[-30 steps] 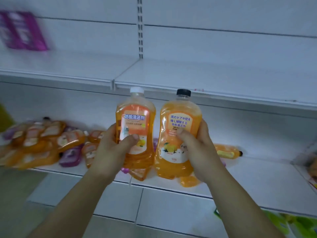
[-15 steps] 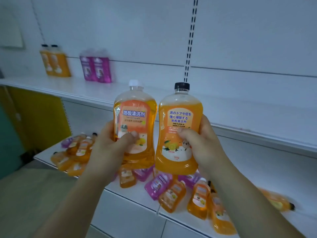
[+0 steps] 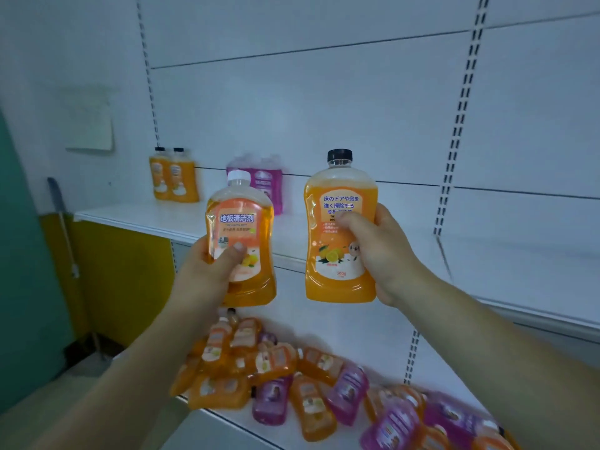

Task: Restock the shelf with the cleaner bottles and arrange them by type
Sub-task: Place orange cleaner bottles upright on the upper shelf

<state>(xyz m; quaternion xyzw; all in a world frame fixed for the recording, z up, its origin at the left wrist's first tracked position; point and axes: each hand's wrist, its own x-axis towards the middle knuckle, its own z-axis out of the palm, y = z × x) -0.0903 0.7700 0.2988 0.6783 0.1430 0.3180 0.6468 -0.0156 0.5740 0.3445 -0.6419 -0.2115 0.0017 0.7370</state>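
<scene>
A person is standing at white store shelving, holding up two orange cleaner bottles side by side without letting them touch. The left hand (image 3: 207, 271) is gripping a white-capped bottle (image 3: 237, 219) low on its body, with the thumb pressing across the front label. The right hand (image 3: 380, 254) is gripping a black-capped bottle (image 3: 337, 277) around its middle, with the thumb lying over the label. Both bottles are upright and their labels are facing the viewer.

At ten o'clock, two more black-capped orange bottles (image 3: 173, 177) are standing together on the upper shelf (image 3: 146, 216). Purple bottles (image 3: 266, 186) are standing near them at eleven o'clock. At six o'clock, a loose heap of orange and purple bottles (image 3: 292, 384) is lying on the lower shelf (image 3: 240, 423), waiting to be sorted.

Each held bottle is looking nearly full, so it is probably feeling heavy for its size. The clear plastic walls are likely giving a little under a squeeze, and the smooth surface may be slippery. The safest hold is probably around the broad middle, across the label and not by the cap.
</scene>
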